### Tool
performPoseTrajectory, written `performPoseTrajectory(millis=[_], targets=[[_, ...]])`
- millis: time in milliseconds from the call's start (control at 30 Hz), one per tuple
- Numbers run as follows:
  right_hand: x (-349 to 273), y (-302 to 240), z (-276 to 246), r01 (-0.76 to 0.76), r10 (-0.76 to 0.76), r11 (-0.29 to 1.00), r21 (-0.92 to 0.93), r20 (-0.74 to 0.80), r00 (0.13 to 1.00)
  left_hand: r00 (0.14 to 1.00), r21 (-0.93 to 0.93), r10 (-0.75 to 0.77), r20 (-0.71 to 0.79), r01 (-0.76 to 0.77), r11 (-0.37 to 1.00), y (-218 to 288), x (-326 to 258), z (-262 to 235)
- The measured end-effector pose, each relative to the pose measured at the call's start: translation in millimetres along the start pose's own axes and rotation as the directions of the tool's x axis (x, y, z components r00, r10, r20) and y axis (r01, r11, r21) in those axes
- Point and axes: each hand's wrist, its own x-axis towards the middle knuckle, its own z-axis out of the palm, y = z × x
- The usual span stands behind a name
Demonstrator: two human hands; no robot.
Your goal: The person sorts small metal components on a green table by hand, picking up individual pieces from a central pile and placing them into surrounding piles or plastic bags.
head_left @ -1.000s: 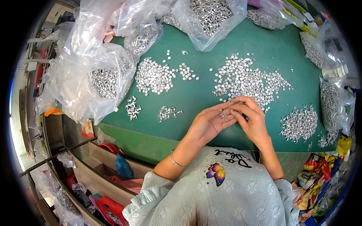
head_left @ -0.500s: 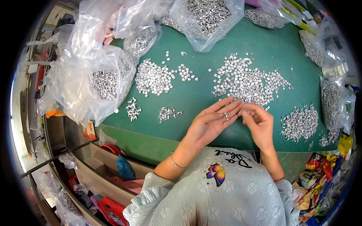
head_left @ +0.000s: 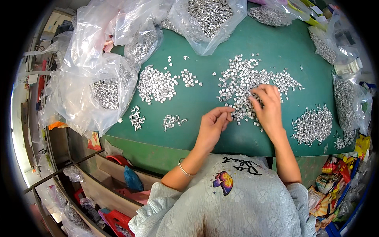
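Near the table's front edge, my left hand point(head_left: 214, 125) is closed in a pinch. Whatever its fingertips hold, if anything, is too small to make out. My right hand point(head_left: 269, 107) reaches over the large pile of small silvery metal pieces point(head_left: 241, 81). Its fingers are bent, with a gap between thumb and forefinger, and its fingertips hide part of the pile. A second pile of similar pieces point(head_left: 157, 83) lies farther left, with a small cluster point(head_left: 190, 78) beside it. Closer to me are two little heaps of curved metal pieces, one at the left point(head_left: 136, 118) and another point(head_left: 173, 122) beside it.
A heap of silvery hooked parts point(head_left: 314, 124) sits at the right on the green table point(head_left: 197, 136). Clear plastic bags of metal parts stand around, at the left point(head_left: 104, 93), the back point(head_left: 209, 19) and the right point(head_left: 344, 102). An open drawer point(head_left: 114, 183) is below left.
My hands have parted. The left, previously palm up with fingers extended, has curled into a pinch. The right has moved away onto the large pile, its thumb and forefinger spreading.
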Motion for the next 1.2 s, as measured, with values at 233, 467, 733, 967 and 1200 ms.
performPoseTrajectory(millis=[233, 467, 733, 967, 1200], targets=[[-1, -1, 8, 0.057, -0.042, 0.985, -0.161, 0.097, 0.994, 0.794, 0.83, 0.575, 0.198, -0.448, 0.334, 17, 51, 16], [-2, 8, -3, -0.056, 0.06, 0.992, -0.115, 0.032, 0.998, 0.737, 0.89, 0.55, 0.392, -0.455, -0.025, 11, 80, 20], [3, 11, 10, 0.015, -0.016, 0.997, -0.074, -0.015, 1.0, 0.972, 0.454, 0.227, 0.055, -0.227, 0.862, 36, 70, 5], [-7, 8, -7, -0.563, 0.532, 0.344, 0.751, 0.338, 0.776, 0.958, -0.349, -0.135, 0.254, 0.221, 0.911, 31, 45, -1], [-18, 11, -29, -0.568, 0.391, -0.194, 0.8, 0.594, 0.703, 0.995, 0.399, 0.095, -0.024, -0.078, 0.914, 15, 36, 5]])
